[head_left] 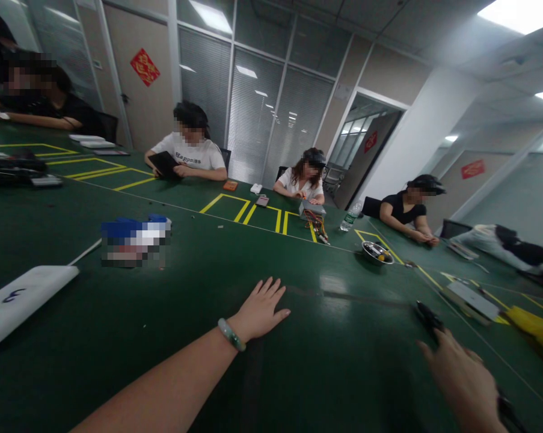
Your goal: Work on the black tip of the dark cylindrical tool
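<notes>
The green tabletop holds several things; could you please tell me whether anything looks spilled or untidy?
Nothing looks spilled, but the multicoloured bundle of wires at the grey metal box seems untidy: its strands sprawl loosely.

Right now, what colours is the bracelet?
The bracelet is mottled pale grey and green, seen in the head view.

Office-type room, meeting-room layout in use as a workspace, wide green tabletop [172, 325] marked with yellow lines [278, 220], people [196, 156] seated along its far side, glazed partition [253, 114] with blinds [205, 90], door [147, 35] bearing a red diamond-shaped decoration [145, 67], ceiling light panels [512, 15].
</notes>
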`<control>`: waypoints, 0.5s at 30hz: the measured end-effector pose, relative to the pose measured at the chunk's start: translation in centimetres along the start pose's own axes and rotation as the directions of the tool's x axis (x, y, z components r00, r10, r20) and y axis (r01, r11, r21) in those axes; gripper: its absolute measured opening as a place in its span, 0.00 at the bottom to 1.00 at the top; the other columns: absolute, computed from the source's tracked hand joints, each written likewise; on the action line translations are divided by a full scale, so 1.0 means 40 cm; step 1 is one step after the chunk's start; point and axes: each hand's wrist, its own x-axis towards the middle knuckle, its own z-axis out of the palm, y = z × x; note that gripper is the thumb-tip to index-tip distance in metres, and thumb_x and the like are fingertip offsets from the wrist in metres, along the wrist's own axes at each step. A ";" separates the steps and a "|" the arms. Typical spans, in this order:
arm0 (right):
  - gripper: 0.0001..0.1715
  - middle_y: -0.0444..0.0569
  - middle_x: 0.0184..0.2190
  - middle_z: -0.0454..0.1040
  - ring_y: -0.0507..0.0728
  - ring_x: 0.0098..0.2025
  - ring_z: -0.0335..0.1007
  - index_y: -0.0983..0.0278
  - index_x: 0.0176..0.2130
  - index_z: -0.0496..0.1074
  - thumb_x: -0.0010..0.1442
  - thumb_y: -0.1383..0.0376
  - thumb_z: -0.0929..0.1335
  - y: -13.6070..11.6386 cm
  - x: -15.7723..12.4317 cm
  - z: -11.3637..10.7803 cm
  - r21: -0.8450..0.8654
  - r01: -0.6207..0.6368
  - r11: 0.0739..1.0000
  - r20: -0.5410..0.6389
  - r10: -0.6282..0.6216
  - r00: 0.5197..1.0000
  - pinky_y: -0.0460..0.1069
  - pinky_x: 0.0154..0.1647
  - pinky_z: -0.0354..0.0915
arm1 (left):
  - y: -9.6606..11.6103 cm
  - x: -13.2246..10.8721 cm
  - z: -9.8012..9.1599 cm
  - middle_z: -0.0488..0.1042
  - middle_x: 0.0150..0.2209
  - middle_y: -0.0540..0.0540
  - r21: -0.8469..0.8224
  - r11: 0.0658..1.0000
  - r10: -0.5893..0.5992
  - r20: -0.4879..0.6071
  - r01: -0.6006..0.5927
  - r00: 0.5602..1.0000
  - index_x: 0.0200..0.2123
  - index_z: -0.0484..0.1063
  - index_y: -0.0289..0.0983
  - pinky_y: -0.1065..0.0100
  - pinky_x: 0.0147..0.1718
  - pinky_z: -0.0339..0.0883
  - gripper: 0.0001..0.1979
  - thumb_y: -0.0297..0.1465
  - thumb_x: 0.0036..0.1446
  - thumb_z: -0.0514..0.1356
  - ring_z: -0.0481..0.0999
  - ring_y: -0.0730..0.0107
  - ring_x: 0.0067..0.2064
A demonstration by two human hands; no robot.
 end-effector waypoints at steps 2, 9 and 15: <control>0.33 0.59 0.59 0.65 0.70 0.55 0.64 0.69 0.57 0.67 0.62 0.51 0.59 -0.187 0.004 -0.026 0.077 0.236 0.969 -0.001 -0.237 0.972 0.63 0.54 0.63 | 0.009 -0.001 -0.008 0.45 0.69 0.42 0.000 0.999 0.036 -0.011 -0.036 0.999 0.67 0.50 0.40 0.45 0.64 0.39 0.38 0.56 0.62 0.42 0.42 0.50 0.69; 0.28 0.46 0.65 0.54 0.59 0.66 0.48 0.59 0.65 0.57 0.68 0.60 0.59 -0.726 -0.105 -0.140 0.490 0.717 0.496 -0.134 -0.770 0.624 0.59 0.66 0.50 | 0.033 -0.018 0.000 0.53 0.67 0.49 -0.092 0.906 0.406 -0.095 -0.414 0.909 0.66 0.53 0.45 0.56 0.66 0.40 0.30 0.44 0.62 0.53 0.49 0.60 0.68; 0.32 0.47 0.66 0.52 0.62 0.67 0.43 0.57 0.67 0.51 0.69 0.50 0.58 -0.869 -0.166 -0.154 0.686 0.680 0.258 -0.080 -0.902 0.423 0.60 0.67 0.45 | 0.105 0.031 0.161 0.48 0.68 0.59 -0.376 0.901 0.050 -0.403 -0.216 0.914 0.67 0.45 0.54 0.41 0.64 0.44 0.33 0.44 0.60 0.51 0.39 0.50 0.70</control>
